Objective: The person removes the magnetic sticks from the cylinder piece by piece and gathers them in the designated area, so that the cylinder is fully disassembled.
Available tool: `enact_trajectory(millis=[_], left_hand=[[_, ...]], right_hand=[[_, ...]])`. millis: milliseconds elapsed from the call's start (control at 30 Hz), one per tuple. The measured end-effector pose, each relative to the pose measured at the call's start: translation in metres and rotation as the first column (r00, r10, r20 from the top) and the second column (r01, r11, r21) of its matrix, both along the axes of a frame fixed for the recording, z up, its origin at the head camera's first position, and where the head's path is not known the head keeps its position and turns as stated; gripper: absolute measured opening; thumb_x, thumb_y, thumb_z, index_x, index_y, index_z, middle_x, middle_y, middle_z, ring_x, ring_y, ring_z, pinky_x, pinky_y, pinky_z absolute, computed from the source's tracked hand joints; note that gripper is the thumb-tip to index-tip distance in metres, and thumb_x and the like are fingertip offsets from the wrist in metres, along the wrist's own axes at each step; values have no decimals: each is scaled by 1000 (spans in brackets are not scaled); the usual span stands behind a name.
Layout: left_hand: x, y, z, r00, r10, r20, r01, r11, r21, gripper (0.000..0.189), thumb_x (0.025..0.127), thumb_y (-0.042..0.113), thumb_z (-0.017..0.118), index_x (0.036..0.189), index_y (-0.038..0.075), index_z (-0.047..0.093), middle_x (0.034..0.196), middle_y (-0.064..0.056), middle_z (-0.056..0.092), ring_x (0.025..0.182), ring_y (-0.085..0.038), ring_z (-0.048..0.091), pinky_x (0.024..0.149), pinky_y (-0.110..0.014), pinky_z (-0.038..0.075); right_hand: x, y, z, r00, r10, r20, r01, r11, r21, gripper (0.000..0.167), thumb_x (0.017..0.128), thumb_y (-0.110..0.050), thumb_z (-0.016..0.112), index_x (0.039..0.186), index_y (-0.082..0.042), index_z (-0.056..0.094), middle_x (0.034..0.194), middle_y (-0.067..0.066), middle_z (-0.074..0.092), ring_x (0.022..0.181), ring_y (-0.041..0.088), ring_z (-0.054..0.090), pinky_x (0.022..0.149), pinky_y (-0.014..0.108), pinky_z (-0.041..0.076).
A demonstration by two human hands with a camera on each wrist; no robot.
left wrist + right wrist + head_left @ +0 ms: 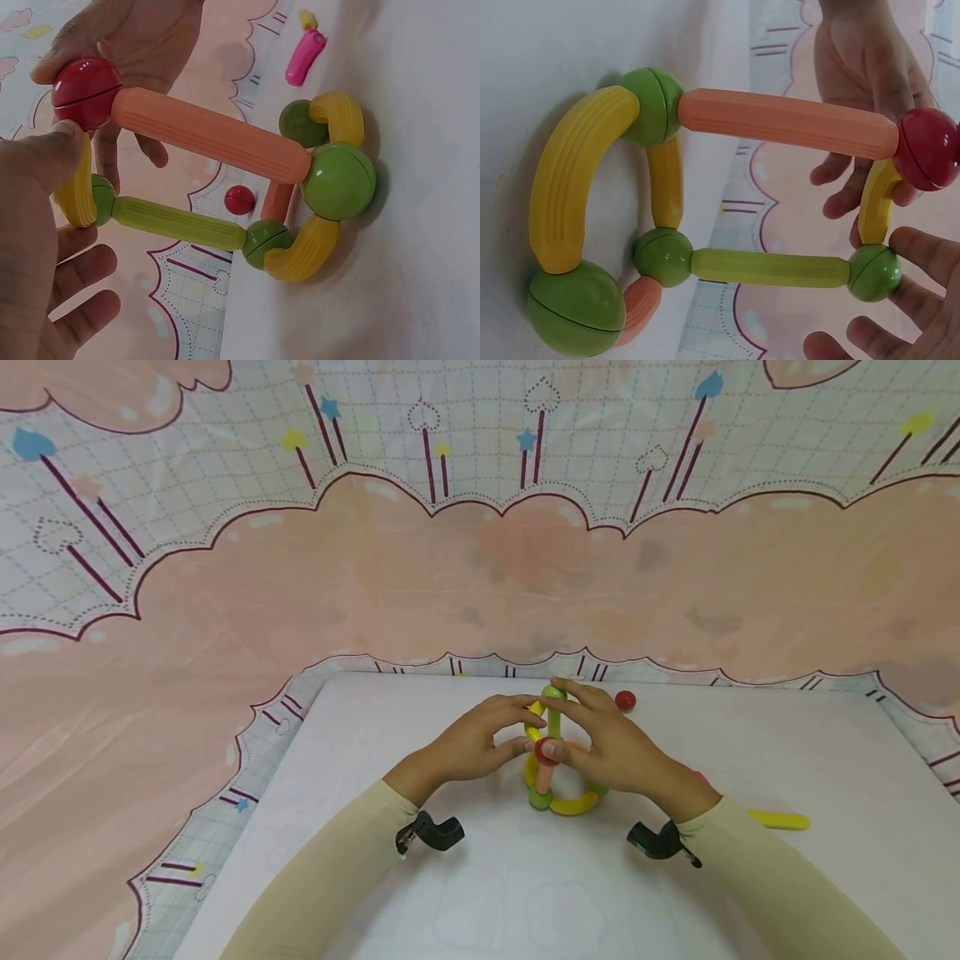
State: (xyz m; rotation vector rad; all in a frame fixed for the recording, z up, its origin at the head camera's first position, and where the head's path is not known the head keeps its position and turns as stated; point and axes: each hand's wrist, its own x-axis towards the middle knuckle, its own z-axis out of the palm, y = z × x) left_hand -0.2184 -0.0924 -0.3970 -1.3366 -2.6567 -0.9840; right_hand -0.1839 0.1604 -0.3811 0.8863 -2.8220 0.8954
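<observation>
A toy frame of rods and balls stands on the white table, in front of the person. Two upright rods, one peach (214, 135) and one lime green (769, 268), rise from a base ring of green balls (577, 307) and curved yellow (566, 176) and peach pieces. On top, a curved yellow rod (534, 720) joins a red ball (88, 94) to a green ball (874, 273). My left hand (480, 737) holds this top with its thumb at the red ball and fingers by the yellow rod. My right hand (611, 735) grips between thumb on the red ball and fingers on the green ball.
A loose red ball (626, 700) lies behind the frame on the white table (360, 877). To the right rests a yellow rod (780, 820), partly behind the right sleeve. A pink piece (306, 60) with a yellow end lies there too. Patterned cloth hangs behind.
</observation>
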Motion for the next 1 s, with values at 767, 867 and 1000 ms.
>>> enact_trajectory(millis=[767,867,1000], left_hand=[[1,-2,-3,994,82,-66,-78,996,53,29,90,25,76,118,19,72,142,-3,56,133,-20,46,110,-46,43],[0,-4,-4,992,98,-83,-95,994,47,38,89,26,77,126,17,69,141,-2,57,133,-19,46,111,-43,41],[0,-6,-3,990,125,-62,-122,991,44,61,87,29,80,141,13,59,142,-1,57,129,-19,51,109,-40,42]], right_hand=[[0,0,-1,1000,-10,-7,10,1000,-11,60,97,-41,70,151,-23,53,167,-1,27,151,35,23,101,70,42],[0,0,-1,1000,-7,-5,7,1000,-18,63,97,-41,70,153,-22,50,167,-2,27,152,34,23,103,69,41],[0,1,-1,1000,1,-11,-1,1000,-27,66,97,-41,69,155,-21,45,166,0,28,152,33,23,106,68,38]])
